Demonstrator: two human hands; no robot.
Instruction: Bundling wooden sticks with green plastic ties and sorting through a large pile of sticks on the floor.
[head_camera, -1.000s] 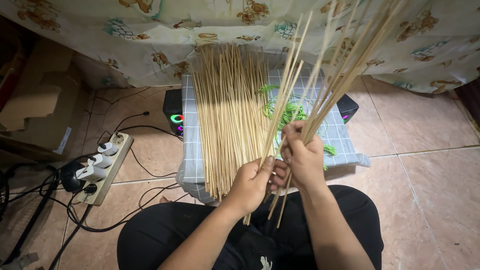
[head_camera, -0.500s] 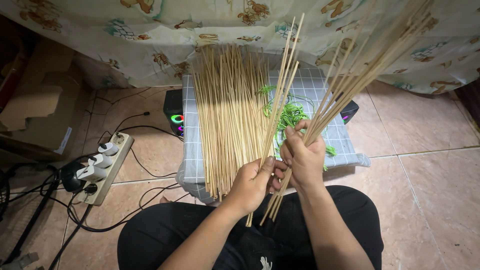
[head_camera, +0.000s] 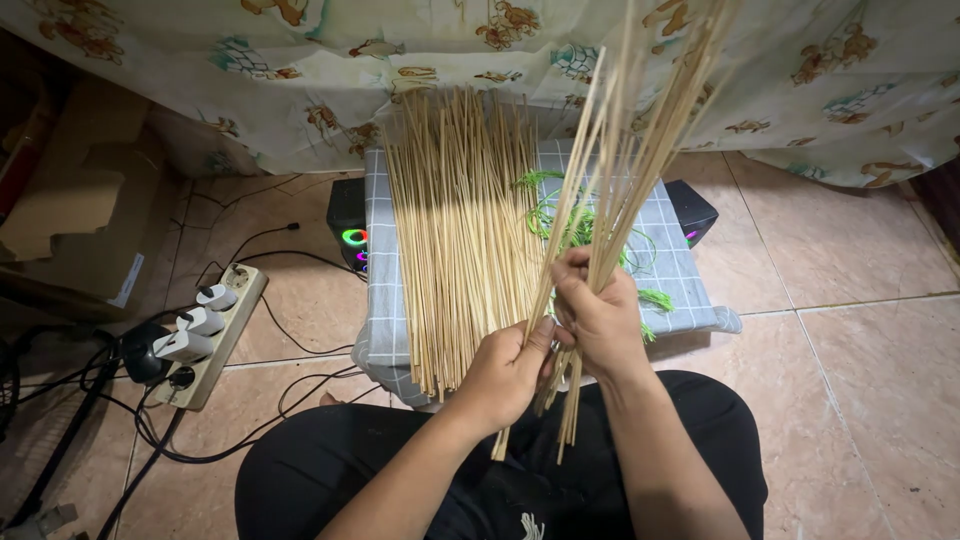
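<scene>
Floor: tan tiles (head_camera: 860, 330) run under everything, and I sit on them with my black-clad legs (head_camera: 330, 470) at the bottom of the view.
Backdrop: a pale cloth with a cartoon animal print (head_camera: 300, 70) hangs across the top, down to the floor.
Table: a low table draped in a grey checked cloth (head_camera: 378, 290) stands right in front of my knees, with a dark speaker with glowing rings (head_camera: 348, 232) at its left and another (head_camera: 690, 212) at its right.
Loose pile: a wide spread of thin bamboo sticks (head_camera: 455, 230) lies lengthwise on the table's left half.
Green strings: a tangle of green strands (head_camera: 565, 222) lies on the cloth just right of the pile, partly behind my bundle.
Held bundle: a fan of bamboo sticks (head_camera: 630, 150) rises tilted up and to the right, its lower ends poking out below my hands, above my lap.
Right hand (head_camera: 598, 318): grip wrapped closed around the bundle.
Left hand (head_camera: 505, 368): grip curled shut on the bundle's lower part, thumb pressed to the sticks, touching my right hand.
Cardboard: flattened boxes (head_camera: 70, 200) lean at far left.
Power strip: a white strip with plugs (head_camera: 205, 330) and black cables lies on the floor, left of the table.
</scene>
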